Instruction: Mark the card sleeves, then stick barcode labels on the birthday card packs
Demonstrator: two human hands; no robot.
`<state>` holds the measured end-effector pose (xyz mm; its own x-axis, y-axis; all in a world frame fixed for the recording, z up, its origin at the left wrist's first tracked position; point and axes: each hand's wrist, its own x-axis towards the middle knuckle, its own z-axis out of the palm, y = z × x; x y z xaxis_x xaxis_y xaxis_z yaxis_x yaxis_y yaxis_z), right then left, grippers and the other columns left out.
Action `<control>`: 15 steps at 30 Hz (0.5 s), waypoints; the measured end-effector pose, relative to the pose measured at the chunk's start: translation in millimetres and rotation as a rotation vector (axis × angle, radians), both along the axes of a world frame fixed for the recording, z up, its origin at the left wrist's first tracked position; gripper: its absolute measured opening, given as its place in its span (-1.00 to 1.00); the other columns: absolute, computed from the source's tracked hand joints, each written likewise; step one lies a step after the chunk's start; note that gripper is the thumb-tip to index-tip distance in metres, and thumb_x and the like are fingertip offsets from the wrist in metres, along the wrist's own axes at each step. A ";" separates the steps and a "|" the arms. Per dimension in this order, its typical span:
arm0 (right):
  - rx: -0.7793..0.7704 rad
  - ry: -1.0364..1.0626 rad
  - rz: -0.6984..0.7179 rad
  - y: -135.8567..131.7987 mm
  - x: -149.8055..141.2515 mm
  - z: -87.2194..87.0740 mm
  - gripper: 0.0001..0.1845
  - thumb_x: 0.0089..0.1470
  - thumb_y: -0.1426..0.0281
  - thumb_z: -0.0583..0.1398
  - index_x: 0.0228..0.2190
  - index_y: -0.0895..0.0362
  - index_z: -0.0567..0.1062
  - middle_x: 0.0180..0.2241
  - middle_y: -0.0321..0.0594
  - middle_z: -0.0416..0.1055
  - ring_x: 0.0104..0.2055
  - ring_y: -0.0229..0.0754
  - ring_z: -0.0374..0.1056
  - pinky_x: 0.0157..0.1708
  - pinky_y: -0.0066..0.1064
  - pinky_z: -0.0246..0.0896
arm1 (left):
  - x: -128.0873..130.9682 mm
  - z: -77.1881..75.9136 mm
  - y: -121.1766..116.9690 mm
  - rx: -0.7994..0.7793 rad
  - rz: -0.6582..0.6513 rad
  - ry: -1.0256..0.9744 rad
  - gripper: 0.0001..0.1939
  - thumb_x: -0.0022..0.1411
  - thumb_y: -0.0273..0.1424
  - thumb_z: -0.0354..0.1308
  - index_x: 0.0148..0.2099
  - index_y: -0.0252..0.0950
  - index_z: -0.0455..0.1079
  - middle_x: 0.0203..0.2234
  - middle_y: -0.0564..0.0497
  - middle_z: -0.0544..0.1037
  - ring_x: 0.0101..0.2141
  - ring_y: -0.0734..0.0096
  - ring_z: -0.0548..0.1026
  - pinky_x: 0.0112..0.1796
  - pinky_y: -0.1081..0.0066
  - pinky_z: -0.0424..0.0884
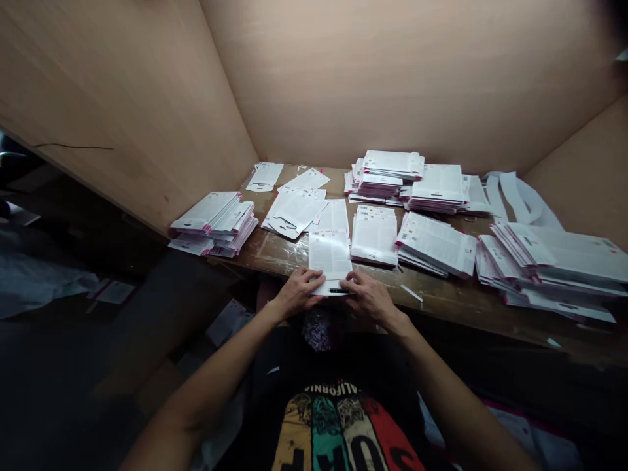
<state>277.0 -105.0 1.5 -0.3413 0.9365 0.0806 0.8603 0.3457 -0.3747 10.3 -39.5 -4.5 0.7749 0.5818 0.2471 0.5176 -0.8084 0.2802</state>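
Observation:
A flat white printed card packet (330, 255) lies at the table's front edge, its near end jutting towards me. My left hand (305, 288) grips its near left corner, thumb on top and some fingers out of sight. At the near right corner my right hand (366, 292) is closed on the same packet. Between my hands, close to the right fingertips, a dark slot-shaped mark shows on the near flap; whether it is a hole I cannot tell. Just beyond lie loose white packets (294, 212), and a neat stack of packets (374, 234) stands to the right.
Pink-edged packet stacks stand on the left (216, 222), at the back (390, 173) and on the far right (559, 261). White paper strips (520, 199) curl at the back right. Wooden panels (392, 78) enclose the brown table (275, 252). A paper scrap (412, 293) lies near the front edge.

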 end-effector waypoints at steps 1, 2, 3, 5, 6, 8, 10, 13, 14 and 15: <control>-0.021 0.009 -0.019 1.8 -1.3 2.4 -0.72 0.28 0.21 0.25 0.00 -0.07 0.60 0.03 -0.19 0.48 -0.11 -0.11 0.44 -0.26 -0.40 0.20 | 2.0 0.0 3.0 -0.023 0.002 -0.039 -0.61 0.39 -0.16 0.24 0.16 -0.23 0.51 0.10 -0.15 0.55 0.01 0.05 0.44 0.12 0.04 0.41; -0.043 0.015 -0.059 4.5 -3.6 5.0 -0.77 0.30 0.22 0.22 -0.07 -0.04 0.61 0.00 -0.20 0.50 -0.14 -0.13 0.44 -0.27 -0.40 0.19 | 4.6 -0.5 6.8 -0.052 0.020 -0.084 -0.65 0.41 -0.18 0.22 0.12 -0.23 0.52 0.03 -0.13 0.58 -0.02 0.09 0.45 0.09 0.08 0.43; -0.067 0.013 -0.118 7.9 -6.8 7.8 -0.80 0.31 0.23 0.21 -0.12 -0.01 0.60 -0.05 -0.21 0.51 -0.16 -0.13 0.44 -0.27 -0.39 0.17 | 7.6 -1.4 11.1 -0.086 0.056 -0.135 -0.68 0.43 -0.21 0.21 0.12 -0.23 0.51 -0.04 -0.12 0.60 -0.05 0.12 0.47 0.06 0.11 0.45; -0.113 -0.024 -0.270 15.1 -15.5 13.3 -0.81 0.31 0.23 0.20 -0.16 0.03 0.56 -0.14 -0.19 0.52 -0.20 -0.10 0.45 -0.30 -0.38 0.13 | 13.9 -3.7 19.3 -0.158 0.148 -0.224 -0.65 0.44 -0.31 0.18 0.21 -0.23 0.44 -0.18 -0.08 0.60 -0.12 0.19 0.51 -0.01 0.17 0.50; -0.130 -0.051 -0.341 18.2 -20.2 15.9 -0.80 0.30 0.23 0.21 -0.13 0.05 0.53 -0.15 -0.18 0.51 -0.21 -0.09 0.45 -0.32 -0.37 0.12 | 16.6 -4.8 22.3 -0.179 0.181 -0.248 -0.61 0.43 -0.36 0.16 0.26 -0.24 0.39 -0.20 -0.07 0.60 -0.14 0.21 0.52 -0.02 0.18 0.50; -0.142 -0.100 -0.432 21.7 -28.5 19.8 -0.73 0.28 0.23 0.22 -0.04 0.06 0.48 -0.12 -0.14 0.48 -0.24 -0.09 0.45 -0.33 -0.36 0.11 | 19.5 -6.3 23.8 -0.157 0.184 -0.223 -0.59 0.44 -0.42 0.12 0.29 -0.22 0.37 -0.09 -0.10 0.60 -0.06 0.19 0.51 0.05 0.14 0.48; -0.129 -0.133 -0.470 20.4 -33.7 20.9 -0.66 0.28 0.24 0.22 0.04 0.07 0.43 -0.04 -0.09 0.42 -0.26 -0.11 0.44 -0.33 -0.35 0.13 | 18.8 -6.9 17.6 -0.074 0.125 -0.108 -0.60 0.43 -0.36 0.15 0.27 -0.19 0.41 0.14 -0.16 0.54 0.12 0.06 0.43 0.14 0.02 0.41; -0.080 -0.133 -0.490 10.9 -35.4 15.3 -0.64 0.28 0.29 0.21 0.09 0.05 0.43 0.02 -0.07 0.38 -0.22 -0.10 0.44 -0.33 -0.35 0.16 | 13.7 -6.4 0.1 0.007 0.090 0.060 -0.55 0.40 -0.30 0.21 0.30 -0.16 0.41 0.32 -0.16 0.40 0.20 -0.07 0.36 0.13 -0.08 0.37; -0.054 -0.121 -0.472 6.8 -34.7 11.8 -0.65 0.28 0.32 0.20 0.09 0.03 0.44 0.04 -0.08 0.38 -0.17 -0.08 0.44 -0.32 -0.35 0.17 | 12.1 -5.3 -3.9 0.006 0.082 0.088 -0.53 0.39 -0.30 0.22 0.31 -0.16 0.40 0.33 -0.16 0.39 0.18 -0.07 0.37 0.12 -0.08 0.38; -0.022 -0.106 -0.444 2.9 -33.4 7.8 -0.67 0.29 0.35 0.19 0.08 0.00 0.46 0.06 -0.08 0.39 -0.11 -0.06 0.44 -0.30 -0.35 0.19 | 11.0 -3.4 -4.7 -0.010 0.052 0.100 -0.51 0.38 -0.28 0.24 0.32 -0.16 0.39 0.33 -0.17 0.40 0.16 -0.06 0.39 0.11 -0.07 0.39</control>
<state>243.5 -102.1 9.2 0.0887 0.9950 0.0456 0.9574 -0.0726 -0.2794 21.2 -44.2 -7.9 0.7644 0.6236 0.1638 0.5842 -0.7774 0.2331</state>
